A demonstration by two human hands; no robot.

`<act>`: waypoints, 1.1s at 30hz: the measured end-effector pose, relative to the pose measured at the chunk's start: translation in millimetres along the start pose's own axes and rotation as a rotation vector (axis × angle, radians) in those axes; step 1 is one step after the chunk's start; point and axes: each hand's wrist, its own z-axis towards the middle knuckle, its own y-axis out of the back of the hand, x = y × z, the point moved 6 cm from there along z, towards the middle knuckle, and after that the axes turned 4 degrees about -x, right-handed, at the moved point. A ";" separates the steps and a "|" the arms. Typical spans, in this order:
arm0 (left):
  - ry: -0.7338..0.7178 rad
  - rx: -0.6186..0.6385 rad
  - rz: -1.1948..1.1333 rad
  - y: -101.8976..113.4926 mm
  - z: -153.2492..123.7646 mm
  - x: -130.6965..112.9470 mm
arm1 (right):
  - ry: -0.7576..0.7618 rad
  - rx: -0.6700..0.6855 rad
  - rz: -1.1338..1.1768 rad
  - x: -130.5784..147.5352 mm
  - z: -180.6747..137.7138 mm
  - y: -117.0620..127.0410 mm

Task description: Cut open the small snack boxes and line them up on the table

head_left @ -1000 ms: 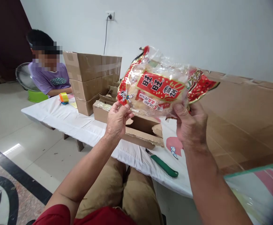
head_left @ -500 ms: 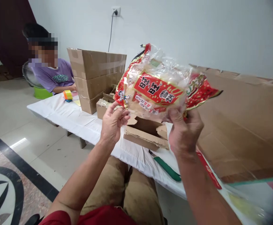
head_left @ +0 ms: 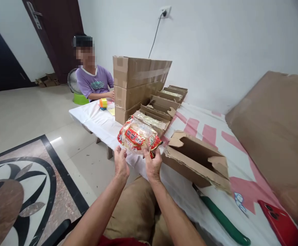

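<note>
A bag of rice crackers [head_left: 136,136], red and gold with a clear front, is tilted in front of me above the table's near edge. My right hand [head_left: 152,160] grips its lower right corner, thumb on the front and fingers partly hidden behind. At the lower left edge, my left hand [head_left: 121,163] has its fingers curled against the bag. Just beyond the bag sits an open carton [head_left: 152,123] with gold-coloured packs in it. To the right of my hands stands an open cardboard box [head_left: 189,167] with its flaps up.
A green-handled knife [head_left: 223,218] and a red phone [head_left: 279,218] lie on the cloth at right. Taped cartons [head_left: 132,73] are stacked at the back. A person in a purple shirt [head_left: 95,83] sits beyond, near a tape roll [head_left: 103,103]. Large cardboard [head_left: 271,123] leans at right.
The bag and both hands have come down and away from my face, toward the cartons on the left. My view has turned, so the open box now shows fully at right.
</note>
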 end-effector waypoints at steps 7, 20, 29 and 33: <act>-0.098 0.151 0.232 -26.1 14.3 22.7 | 0.016 -0.002 -0.169 -50.5 39.3 0.9; -0.548 0.370 0.685 -69.2 36.3 30.6 | -0.006 0.038 -0.246 -86.4 43.4 2.7; -0.574 0.333 0.729 -78.1 43.3 38.2 | 0.065 0.077 -0.309 -68.9 -28.8 21.3; -0.595 0.325 0.727 -79.6 47.4 37.8 | 0.217 0.197 -0.356 -30.0 -67.6 66.3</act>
